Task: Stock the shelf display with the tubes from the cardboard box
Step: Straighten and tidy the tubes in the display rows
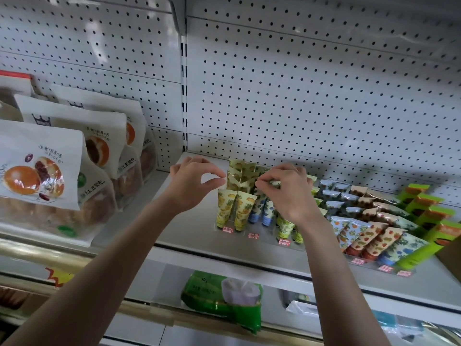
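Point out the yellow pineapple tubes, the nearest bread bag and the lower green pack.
yellow pineapple tubes [245,209]: head view, body of front right tube.
nearest bread bag [37,156]: head view, printed front.
green pack [199,293]: head view, green left side.

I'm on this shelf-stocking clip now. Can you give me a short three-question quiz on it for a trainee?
1. True or false: the left hand and the right hand are both up at the tops of the standing tubes.
2. What stands to the left of the tubes? A) glass bottles B) bread bags C) tin cans
3. Fill in: the leftmost row of tubes is mainly ___ in colour.

Key: 1 true; 2 B; 3 yellow.
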A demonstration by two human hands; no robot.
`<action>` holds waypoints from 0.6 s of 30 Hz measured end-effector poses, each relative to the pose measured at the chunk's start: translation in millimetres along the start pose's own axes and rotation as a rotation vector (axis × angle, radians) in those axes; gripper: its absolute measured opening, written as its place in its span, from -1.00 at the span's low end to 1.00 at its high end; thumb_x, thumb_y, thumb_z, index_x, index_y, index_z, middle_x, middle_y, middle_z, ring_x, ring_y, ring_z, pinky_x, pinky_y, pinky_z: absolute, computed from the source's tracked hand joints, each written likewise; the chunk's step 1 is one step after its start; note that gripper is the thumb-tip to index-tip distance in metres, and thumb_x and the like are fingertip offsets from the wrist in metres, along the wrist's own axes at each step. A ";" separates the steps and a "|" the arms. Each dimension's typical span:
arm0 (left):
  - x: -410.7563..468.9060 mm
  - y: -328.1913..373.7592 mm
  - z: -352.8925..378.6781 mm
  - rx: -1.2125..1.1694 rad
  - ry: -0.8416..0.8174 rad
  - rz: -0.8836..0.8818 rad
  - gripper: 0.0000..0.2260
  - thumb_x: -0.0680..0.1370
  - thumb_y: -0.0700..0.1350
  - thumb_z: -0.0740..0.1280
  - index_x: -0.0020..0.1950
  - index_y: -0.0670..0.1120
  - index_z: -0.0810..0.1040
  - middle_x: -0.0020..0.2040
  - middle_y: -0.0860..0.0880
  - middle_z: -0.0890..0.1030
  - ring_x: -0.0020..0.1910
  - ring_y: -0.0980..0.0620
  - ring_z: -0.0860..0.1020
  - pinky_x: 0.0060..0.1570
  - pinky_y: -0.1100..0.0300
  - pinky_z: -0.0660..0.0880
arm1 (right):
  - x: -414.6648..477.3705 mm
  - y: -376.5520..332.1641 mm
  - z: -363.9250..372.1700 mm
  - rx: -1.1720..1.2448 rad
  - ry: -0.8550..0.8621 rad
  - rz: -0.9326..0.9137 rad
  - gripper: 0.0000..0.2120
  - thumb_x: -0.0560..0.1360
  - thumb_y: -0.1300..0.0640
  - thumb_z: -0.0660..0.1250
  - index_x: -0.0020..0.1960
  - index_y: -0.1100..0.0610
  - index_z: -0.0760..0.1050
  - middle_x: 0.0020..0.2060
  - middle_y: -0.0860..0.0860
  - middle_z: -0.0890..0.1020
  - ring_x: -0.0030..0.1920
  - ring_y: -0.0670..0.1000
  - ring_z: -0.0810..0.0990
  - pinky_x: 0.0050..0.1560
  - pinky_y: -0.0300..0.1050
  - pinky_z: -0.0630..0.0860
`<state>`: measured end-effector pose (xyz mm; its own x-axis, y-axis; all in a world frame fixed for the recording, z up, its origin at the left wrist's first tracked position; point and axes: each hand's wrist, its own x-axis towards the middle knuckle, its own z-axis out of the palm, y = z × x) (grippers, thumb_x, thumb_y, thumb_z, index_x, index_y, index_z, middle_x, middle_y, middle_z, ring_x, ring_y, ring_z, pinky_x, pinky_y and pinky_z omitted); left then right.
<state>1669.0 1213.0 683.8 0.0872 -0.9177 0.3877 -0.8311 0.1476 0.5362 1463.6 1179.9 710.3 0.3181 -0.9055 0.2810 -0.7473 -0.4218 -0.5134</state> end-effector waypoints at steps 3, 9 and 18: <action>6.4 -2.7 1.7 -0.038 0.012 -0.010 -0.94 0.50 0.07 0.32 -0.07 0.20 0.57 -0.14 0.33 0.39 -0.01 0.18 0.31 0.00 0.18 0.07 | 2.4 3.2 1.4 0.016 0.008 -0.002 -0.91 0.50 0.00 0.35 -0.04 -0.04 0.61 0.09 -0.06 0.47 0.09 -0.02 0.21 0.08 -0.12 0.06; 19.8 -5.2 10.0 -0.041 -0.021 -0.001 -0.87 0.49 0.08 0.34 0.01 0.17 0.59 -0.14 0.27 0.39 -0.02 0.19 0.29 0.05 0.15 0.10 | 15.0 3.3 8.3 -0.051 -0.009 0.014 -0.83 0.48 -0.05 0.36 0.05 -0.08 0.60 0.12 -0.06 0.44 0.18 0.04 0.23 0.12 -0.09 0.07; 28.1 -10.1 15.4 -0.027 -0.086 0.027 -0.80 0.45 0.14 0.35 0.06 0.18 0.59 -0.01 0.16 0.44 0.06 0.18 0.28 0.10 0.18 0.09 | 28.6 3.8 13.0 -0.104 -0.063 0.023 -0.80 0.47 -0.09 0.35 0.08 -0.11 0.60 0.14 -0.07 0.40 0.19 0.04 0.21 0.15 -0.08 0.05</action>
<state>1671.4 1180.1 677.8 0.0164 -0.9412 0.3374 -0.8173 0.1818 0.5468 1477.4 1151.8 705.8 0.3335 -0.9174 0.2171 -0.8106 -0.3966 -0.4309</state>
